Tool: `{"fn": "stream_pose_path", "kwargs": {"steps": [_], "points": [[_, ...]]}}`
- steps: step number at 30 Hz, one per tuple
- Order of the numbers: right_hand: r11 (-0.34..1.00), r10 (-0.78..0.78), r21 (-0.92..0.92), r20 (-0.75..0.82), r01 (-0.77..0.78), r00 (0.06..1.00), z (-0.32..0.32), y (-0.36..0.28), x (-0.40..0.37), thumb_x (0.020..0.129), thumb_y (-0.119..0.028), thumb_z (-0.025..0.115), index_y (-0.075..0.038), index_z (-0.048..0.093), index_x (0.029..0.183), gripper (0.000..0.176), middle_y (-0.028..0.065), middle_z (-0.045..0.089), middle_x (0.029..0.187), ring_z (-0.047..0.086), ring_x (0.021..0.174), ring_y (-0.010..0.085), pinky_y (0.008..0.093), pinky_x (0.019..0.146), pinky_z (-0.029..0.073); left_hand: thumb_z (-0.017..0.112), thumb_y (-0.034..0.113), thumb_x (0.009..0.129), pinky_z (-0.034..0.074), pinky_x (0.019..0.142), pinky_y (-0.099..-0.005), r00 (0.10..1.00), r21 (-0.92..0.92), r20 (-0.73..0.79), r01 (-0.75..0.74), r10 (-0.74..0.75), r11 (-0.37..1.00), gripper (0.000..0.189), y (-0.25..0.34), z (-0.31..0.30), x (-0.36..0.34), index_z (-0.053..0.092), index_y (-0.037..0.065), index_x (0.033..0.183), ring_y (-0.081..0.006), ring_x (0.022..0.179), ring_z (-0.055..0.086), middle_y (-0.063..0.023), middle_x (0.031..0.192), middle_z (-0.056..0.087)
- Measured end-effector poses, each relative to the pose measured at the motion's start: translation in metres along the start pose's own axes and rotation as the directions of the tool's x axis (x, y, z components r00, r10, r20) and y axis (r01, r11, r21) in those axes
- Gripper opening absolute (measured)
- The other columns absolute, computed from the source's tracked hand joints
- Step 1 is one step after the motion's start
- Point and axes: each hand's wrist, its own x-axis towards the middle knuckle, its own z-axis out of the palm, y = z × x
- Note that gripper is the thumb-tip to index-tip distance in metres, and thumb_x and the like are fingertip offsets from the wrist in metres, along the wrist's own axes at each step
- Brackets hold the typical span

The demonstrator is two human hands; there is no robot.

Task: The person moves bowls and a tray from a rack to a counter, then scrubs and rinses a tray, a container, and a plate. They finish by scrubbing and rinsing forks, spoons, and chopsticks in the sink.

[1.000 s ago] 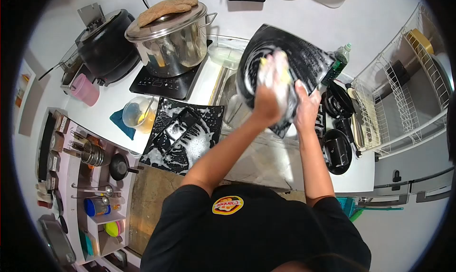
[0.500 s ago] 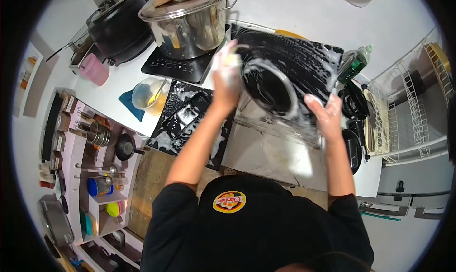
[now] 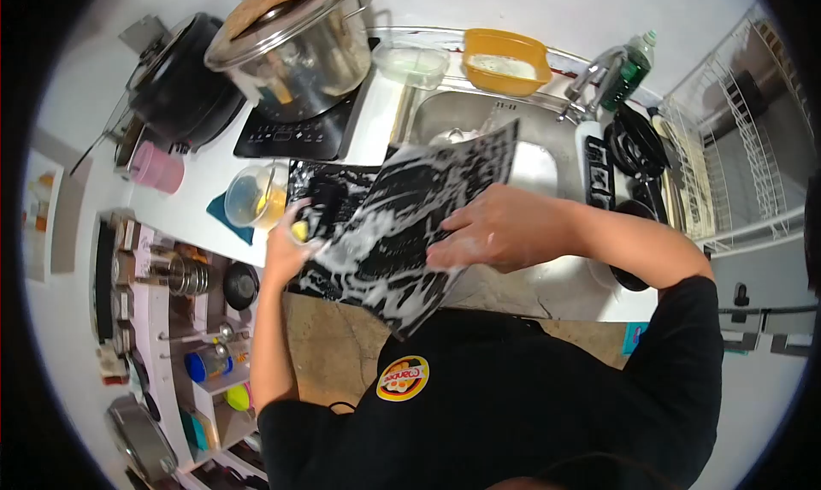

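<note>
A flat black panel (image 3: 385,221), streaked with white suds, stands tilted between my hands above the counter's front edge. My right hand (image 3: 487,233) grips its right edge, with foam on the fingers. At the panel's lower left, my left hand (image 3: 288,249) is closed around a yellow sponge (image 3: 299,231), which shows only in part. Under and behind the tilted panel lies a second foamy black panel (image 3: 318,285), partly covered by it. Left of that stands a clear plastic cup (image 3: 242,201) with yellowish liquid.
A steel sink (image 3: 432,114) with a faucet (image 3: 581,97) lies behind the panel. An orange basin (image 3: 506,79) and a clear container (image 3: 410,65) sit behind it. A large steel pot (image 3: 299,67) is on the induction cooker (image 3: 295,137). Black pans (image 3: 637,148) and a dish rack (image 3: 718,139) stand right.
The panel has moved left and down from over the sink and turned more upright, uncovering the sink and orange basin. My left hand went down and left with the sponge; my right hand went left.
</note>
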Motion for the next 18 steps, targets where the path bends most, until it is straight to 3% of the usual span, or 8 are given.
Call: {"fn": "stream_pose_path", "kwargs": {"steps": [1,4,5,7,10,11,15,18], "points": [[1.0,0.019,-0.025,0.113,-0.016,0.993,0.005,0.001,0.001,0.072,-0.006,0.055,-0.014,0.054,0.11,0.039,0.0002,0.061,0.106,0.06,0.091,0.0264,0.0339,0.064,0.05,0.068,0.018,0.061,0.041,0.086,-0.0311,0.999,-0.104,-0.001,0.036,-0.036,0.994,0.065,-0.001,-0.01,-0.003,0.047,0.008,0.122,-0.0225,0.099,0.054,-0.0134,0.106,0.057],[0.996,-0.086,0.018,0.117,0.085,0.989,0.035,0.009,0.008,0.075,-0.009,0.053,-0.011,0.054,0.105,0.03,0.0036,0.061,0.1,0.059,0.091,0.0268,0.0343,0.064,0.05,0.066,0.018,0.059,0.039,0.088,-0.031,0.98,-0.383,0.125,0.19,-0.153,0.904,0.07,0.003,-0.035,-0.01,0.044,-0.001,0.123,-0.0202,0.102,0.05,-0.0124,0.112,0.053],[0.991,-0.135,0.02,0.05,0.134,0.99,0.047,0.015,0.011,0.076,-0.01,0.052,-0.011,0.054,0.099,0.024,0.0052,0.06,0.091,0.059,0.085,0.0271,0.0358,0.062,0.049,0.065,0.017,0.059,0.039,0.087,-0.0303,0.989,-0.319,0.123,0.121,-0.086,0.94,0.07,0.015,-0.041,-0.01,0.044,-0.003,0.122,-0.0203,0.101,0.049,-0.012,0.113,0.052],[0.971,-0.236,0.014,-0.085,0.238,0.968,0.079,0.026,0.018,0.078,-0.012,0.049,-0.01,0.056,0.089,0.013,0.0083,0.057,0.072,0.058,0.074,0.0277,0.0389,0.059,0.046,0.063,0.014,0.058,0.039,0.086,-0.0272,0.977,-0.25,0.147,0.187,-0.153,0.95,0.069,0.036,-0.041,-0.017,0.043,-0.002,0.123,-0.0177,0.098,0.048,-0.0111,0.109,0.052],[0.901,-0.431,-0.141,-0.196,0.409,0.881,0.124,0.047,0.029,0.08,-0.016,0.047,-0.01,0.055,0.092,0.015,0.0061,0.06,0.086,0.058,0.084,0.0255,0.0361,0.068,0.048,0.062,0.008,0.058,0.042,0.081,-0.0269,0.987,-0.259,0.084,0.157,-0.14,0.953,0.067,0.05,-0.022,-0.021,0.044,-0.002,0.121,-0.0167,0.09,0.052,-0.0119,0.102,0.055],[0.904,-0.41,-0.193,-0.146,0.381,0.9,0.131,0.051,0.03,0.083,-0.018,0.044,-0.011,0.055,0.103,0.024,0.003,0.058,0.106,0.056,0.097,0.0237,0.0382,0.083,0.044,0.063,0.008,0.058,0.042,0.081,-0.0275,0.983,-0.257,0.074,0.18,-0.167,0.949,0.066,0.056,-0.013,-0.021,0.045,-0.003,0.121,-0.0173,0.089,0.053,-0.0125,0.101,0.056],[0.934,-0.341,-0.177,-0.189,0.31,0.921,0.173,0.069,0.038,0.085,-0.016,0.041,-0.013,0.048,0.122,0.038,0.0035,0.051,0.123,0.049,0.11,0.0281,0.0525,0.097,0.03,0.065,0.009,0.059,0.044,0.081,-0.0306,0.994,-0.022,-0.03,0.103,-0.104,0.994,0.062,0.058,0.019,-0.018,0.047,-0.004,0.117,-0.0234,0.088,0.057,-0.0189,0.099,0.058],[0.97,-0.203,-0.159,-0.105,0.185,0.973,0.187,0.075,0.038,0.082,-0.034,0.05,-0.019,0.047,0.124,0.044,0.0018,0.045,0.13,0.041,0.119,0.0284,0.0563,0.1,0.021,0.066,0.012,0.059,0.045,0.079,-0.0359,0.995,0.241,-0.096,-0.013,0.037,0.971,0.063,0.057,0.034,-0.015,0.046,0.002,0.119,-0.0323,0.088,0.059,-0.0223,0.097,0.059]]}}
